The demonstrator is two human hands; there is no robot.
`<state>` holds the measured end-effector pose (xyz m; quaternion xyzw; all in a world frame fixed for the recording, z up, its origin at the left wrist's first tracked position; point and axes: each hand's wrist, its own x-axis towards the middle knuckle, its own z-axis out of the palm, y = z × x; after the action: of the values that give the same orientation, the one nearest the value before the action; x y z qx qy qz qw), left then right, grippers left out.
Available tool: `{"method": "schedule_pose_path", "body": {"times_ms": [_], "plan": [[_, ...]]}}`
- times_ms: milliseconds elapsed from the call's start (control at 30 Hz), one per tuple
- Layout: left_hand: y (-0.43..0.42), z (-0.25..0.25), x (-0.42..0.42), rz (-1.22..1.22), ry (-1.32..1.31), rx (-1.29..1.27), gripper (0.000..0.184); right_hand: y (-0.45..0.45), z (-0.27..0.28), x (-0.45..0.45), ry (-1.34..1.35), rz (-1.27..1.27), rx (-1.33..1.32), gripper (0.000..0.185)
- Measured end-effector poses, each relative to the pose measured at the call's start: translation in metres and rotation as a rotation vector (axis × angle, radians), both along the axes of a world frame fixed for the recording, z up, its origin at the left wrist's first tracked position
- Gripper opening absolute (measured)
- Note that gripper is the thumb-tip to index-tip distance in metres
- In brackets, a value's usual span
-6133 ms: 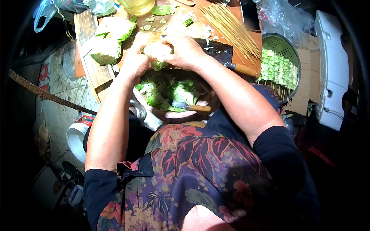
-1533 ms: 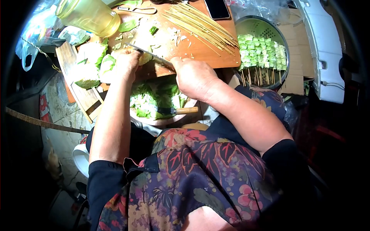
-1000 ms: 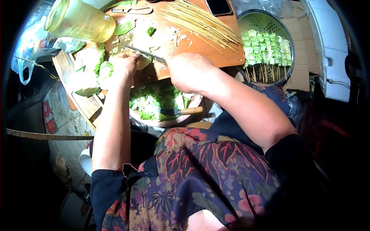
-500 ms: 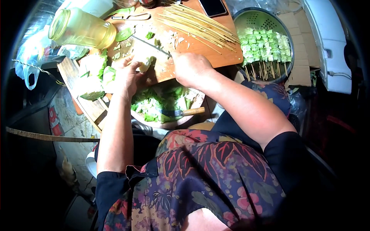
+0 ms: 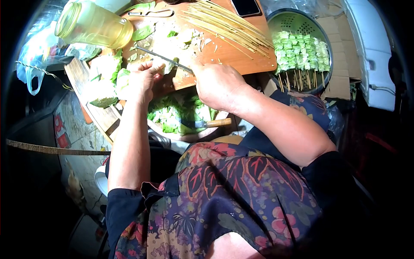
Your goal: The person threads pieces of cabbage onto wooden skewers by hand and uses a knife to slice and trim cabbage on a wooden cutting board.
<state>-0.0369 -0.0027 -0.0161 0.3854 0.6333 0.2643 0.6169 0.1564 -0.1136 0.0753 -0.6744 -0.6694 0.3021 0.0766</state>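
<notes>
My right hand [image 5: 220, 84] is closed around the handle of a knife [image 5: 161, 57], its thin dark blade pointing left over the cutting board [image 5: 254, 64]. With bent fingers, my left hand [image 5: 140, 84] grips a pale cabbage piece [image 5: 165, 65] at the board's front edge, close beside the blade. Cut cabbage bits [image 5: 186, 38] lie on the board behind the knife. Larger cabbage chunks [image 5: 103, 88] rest left of my left hand. Below the board, a basin [image 5: 181, 137] holds chopped leaves [image 5: 166, 114] and a second knife with a wooden handle [image 5: 218, 122].
Bamboo skewers [image 5: 228, 26] and a phone [image 5: 246, 7] lie on the board's far right. A metal colander [image 5: 276, 19] with skewered cabbage [image 5: 300, 49] stands to the right. At the upper left are a glass jar [image 5: 95, 26] of yellowish liquid and a plastic bag [image 5: 34, 64].
My right hand and the knife have shifted slightly right and nearer to me. More cut cabbage shows on the board behind the blade. My left hand still holds the cabbage piece.
</notes>
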Motion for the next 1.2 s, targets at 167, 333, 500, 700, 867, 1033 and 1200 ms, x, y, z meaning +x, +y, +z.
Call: {"method": "schedule_pose_path", "body": {"times_ms": [167,333,500,700,867,1033,1200], "plan": [[0.002,-0.004,-0.002,-0.010,-0.018,-0.009,0.029,-0.001,0.011,0.003,0.000,0.014,-0.103,0.036],[0.001,-0.003,-0.001,0.002,-0.006,0.009,0.028,-0.005,0.015,0.002,-0.011,0.032,-0.098,0.030],[0.003,-0.003,-0.002,-0.015,0.016,-0.007,0.028,0.000,0.024,0.002,0.012,-0.030,-0.173,0.025],[0.005,-0.005,-0.004,-0.022,0.001,-0.016,0.028,0.000,0.013,0.003,-0.001,0.015,-0.105,0.031],[0.003,-0.003,-0.003,-0.015,0.008,-0.008,0.028,-0.001,0.019,0.001,-0.013,0.024,-0.147,0.029],[0.005,-0.004,-0.005,-0.022,-0.013,-0.023,0.027,-0.001,0.021,0.003,0.003,0.019,-0.169,0.024],[0.006,-0.004,-0.004,-0.027,-0.017,-0.029,0.025,0.000,0.015,0.004,-0.004,0.016,-0.160,0.022]]}}
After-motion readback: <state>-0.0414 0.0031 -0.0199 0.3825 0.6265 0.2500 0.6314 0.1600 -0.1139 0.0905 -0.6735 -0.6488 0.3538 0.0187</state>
